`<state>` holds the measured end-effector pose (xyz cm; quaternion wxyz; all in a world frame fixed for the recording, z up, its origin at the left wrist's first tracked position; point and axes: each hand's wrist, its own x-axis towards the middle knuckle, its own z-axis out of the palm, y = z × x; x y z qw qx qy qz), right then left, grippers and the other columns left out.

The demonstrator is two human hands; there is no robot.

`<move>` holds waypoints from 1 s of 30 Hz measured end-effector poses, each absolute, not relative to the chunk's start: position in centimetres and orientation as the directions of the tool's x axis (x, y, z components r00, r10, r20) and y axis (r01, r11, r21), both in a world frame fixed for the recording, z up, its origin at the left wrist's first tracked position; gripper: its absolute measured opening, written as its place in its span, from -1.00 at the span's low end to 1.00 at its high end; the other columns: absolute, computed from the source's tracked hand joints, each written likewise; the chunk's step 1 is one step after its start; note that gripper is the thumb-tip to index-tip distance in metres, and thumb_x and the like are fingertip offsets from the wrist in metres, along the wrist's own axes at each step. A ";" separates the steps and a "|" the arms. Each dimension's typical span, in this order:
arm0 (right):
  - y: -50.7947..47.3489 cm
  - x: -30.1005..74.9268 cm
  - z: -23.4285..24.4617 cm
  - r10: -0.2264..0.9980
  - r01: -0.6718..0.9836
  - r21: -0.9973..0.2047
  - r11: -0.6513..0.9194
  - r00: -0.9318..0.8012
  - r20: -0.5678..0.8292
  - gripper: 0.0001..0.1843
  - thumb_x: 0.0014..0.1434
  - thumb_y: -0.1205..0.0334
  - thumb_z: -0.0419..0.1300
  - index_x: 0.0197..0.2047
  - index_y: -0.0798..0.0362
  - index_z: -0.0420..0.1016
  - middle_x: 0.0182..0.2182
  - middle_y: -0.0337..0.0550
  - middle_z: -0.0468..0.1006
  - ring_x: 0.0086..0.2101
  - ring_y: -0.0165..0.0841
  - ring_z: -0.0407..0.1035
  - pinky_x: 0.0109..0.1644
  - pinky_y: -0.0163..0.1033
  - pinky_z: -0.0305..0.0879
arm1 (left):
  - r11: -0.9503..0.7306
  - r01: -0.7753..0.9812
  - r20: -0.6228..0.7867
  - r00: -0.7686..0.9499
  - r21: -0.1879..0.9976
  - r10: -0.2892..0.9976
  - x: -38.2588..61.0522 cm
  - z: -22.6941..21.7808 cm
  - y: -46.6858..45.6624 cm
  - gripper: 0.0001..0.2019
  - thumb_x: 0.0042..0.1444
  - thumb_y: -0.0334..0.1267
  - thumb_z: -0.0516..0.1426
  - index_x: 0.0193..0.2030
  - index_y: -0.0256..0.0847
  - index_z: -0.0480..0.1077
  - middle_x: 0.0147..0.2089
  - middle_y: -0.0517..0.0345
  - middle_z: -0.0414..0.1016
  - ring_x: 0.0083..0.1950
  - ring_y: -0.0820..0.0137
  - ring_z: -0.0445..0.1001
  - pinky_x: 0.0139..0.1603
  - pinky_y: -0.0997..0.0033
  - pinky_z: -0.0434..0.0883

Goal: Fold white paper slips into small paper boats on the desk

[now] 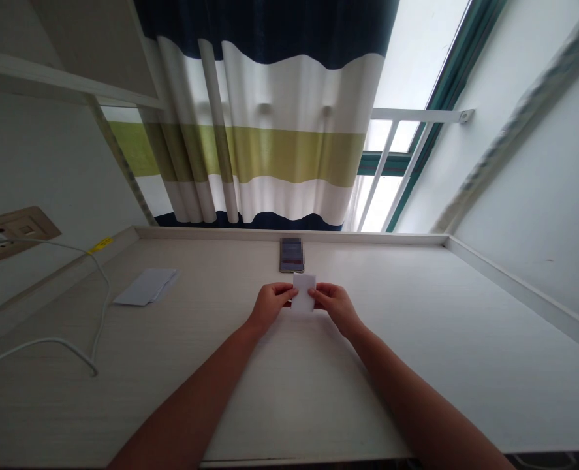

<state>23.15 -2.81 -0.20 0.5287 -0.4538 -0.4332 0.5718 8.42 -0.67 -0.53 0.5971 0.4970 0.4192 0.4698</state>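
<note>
A small white piece of paper (303,297), apparently folded, is held upright over the desk between both hands. My left hand (273,303) pinches its left edge, thumb on the near face and fingers behind. On the right edge, my right hand (335,303) grips it the same way. Just beyond the paper, a phone (292,254) with its screen lit lies on the desk. The fingers behind the paper are partly hidden.
A stack of white paper (147,287) lies on the left of the pale desk (289,405). A white cable (104,307) runs from the wall socket (17,234) onto the desktop. Raised rims border the desk, with a striped curtain (289,153) behind.
</note>
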 end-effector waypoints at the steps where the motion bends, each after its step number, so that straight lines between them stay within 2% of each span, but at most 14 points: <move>1: -2.8 23.1 -0.2 0.998 -0.213 -0.975 -0.069 -0.027 -0.064 -0.76 -0.27 0.14 0.31 -0.51 0.13 0.47 -0.58 -0.20 0.51 -0.50 -0.39 0.38 -0.39 -0.26 0.35 | 0.063 -0.145 -0.033 0.203 0.987 0.979 8.4 -0.5 -0.7 -0.79 -0.29 -0.26 0.25 -0.46 -0.34 0.47 -0.45 0.08 0.49 -0.40 0.40 0.42 -0.30 0.36 0.40; 9: -2.8 23.4 0.1 0.998 -0.214 -0.975 -0.067 -0.001 -0.068 -0.68 -0.30 0.11 0.33 -0.47 0.15 0.47 -0.60 -0.22 0.50 -0.54 -0.41 0.39 -0.39 -0.27 0.38 | 0.062 -0.135 -0.044 0.135 0.989 0.990 8.3 -0.3 -0.6 -0.76 -0.31 -0.26 0.25 -0.44 -0.36 0.47 -0.46 0.08 0.50 -0.41 0.40 0.42 -0.29 0.33 0.39; 18: -2.8 23.3 0.1 0.998 -0.214 -0.975 -0.052 0.016 -0.057 -0.71 -0.30 0.10 0.33 -0.57 0.14 0.42 -0.64 -0.23 0.49 -0.58 -0.44 0.38 -0.43 -0.30 0.38 | 0.034 -0.123 -0.019 0.122 0.992 0.992 8.2 0.0 -0.8 -0.79 -0.31 -0.25 0.25 -0.50 -0.36 0.45 -0.49 0.08 0.49 -0.43 0.38 0.42 -0.31 0.33 0.38; 23: -3.0 23.2 0.3 0.993 -0.190 -0.975 -0.113 -0.004 -0.114 -0.75 -0.24 0.17 0.32 -0.49 0.14 0.44 -0.61 -0.22 0.49 -0.55 -0.43 0.39 -0.41 -0.30 0.39 | 0.016 -0.130 -0.005 0.091 0.991 0.996 8.2 -0.2 -0.6 -0.80 -0.31 -0.25 0.24 -0.51 -0.35 0.45 -0.52 0.12 0.47 -0.46 0.41 0.41 -0.34 0.36 0.38; 30: -2.9 23.3 0.4 0.993 -0.168 -0.978 -0.120 0.001 -0.122 -0.75 -0.28 0.17 0.34 -0.59 0.15 0.40 -0.66 -0.23 0.46 -0.61 -0.48 0.35 -0.49 -0.35 0.37 | -0.030 -0.108 0.039 0.083 0.994 0.996 8.3 -0.1 -0.8 -0.81 -0.29 -0.25 0.23 -0.52 -0.35 0.45 -0.52 0.13 0.47 -0.46 0.42 0.41 -0.37 0.41 0.39</move>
